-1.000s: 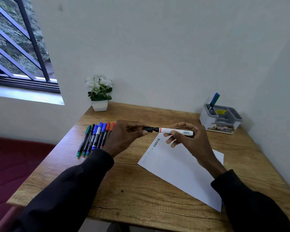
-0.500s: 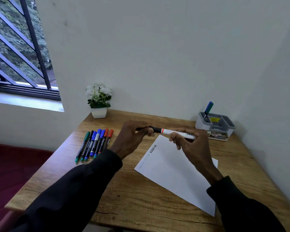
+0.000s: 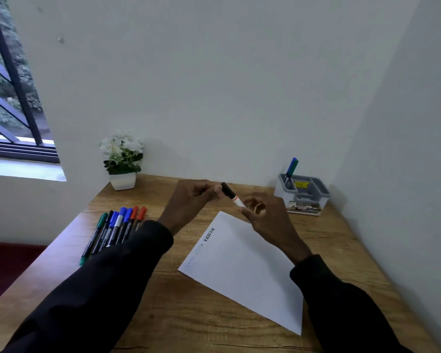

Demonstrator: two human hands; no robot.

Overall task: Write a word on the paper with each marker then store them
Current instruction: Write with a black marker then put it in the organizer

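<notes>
Over the light brown wooden counter (image 3: 189, 322) the person holds a white marker with a black cap and an orange ring (image 3: 231, 196) in the air between both hands. It is tilted, with the cap end higher and to the left. The grip of the left hand (image 3: 192, 200) is clamped on the black cap, thumb and curled fingers pinching it. The grip of the right hand (image 3: 267, 220) is clamped on the white barrel, and the lower end of the barrel is hidden in this hand. Under the hands a white rectangular sheet of paper (image 3: 245, 271) lies at an angle on the counter. Near its upper left edge the word "Victoria" (image 3: 209, 234) is written in black, and the paler words beside it I cannot read. To the left of the paper lies a row of thin markers with green, black, blue and red caps (image 3: 115, 226), side by side and partly covered by the left sleeve. At the far right corner stands a grey plastic organiser with several compartments (image 3: 281, 194). A blue marker and a green marker (image 3: 292, 166) stand in its back left compartment. A small white pot with white flowers (image 3: 122, 161) stands at the far left by the wall.
</notes>
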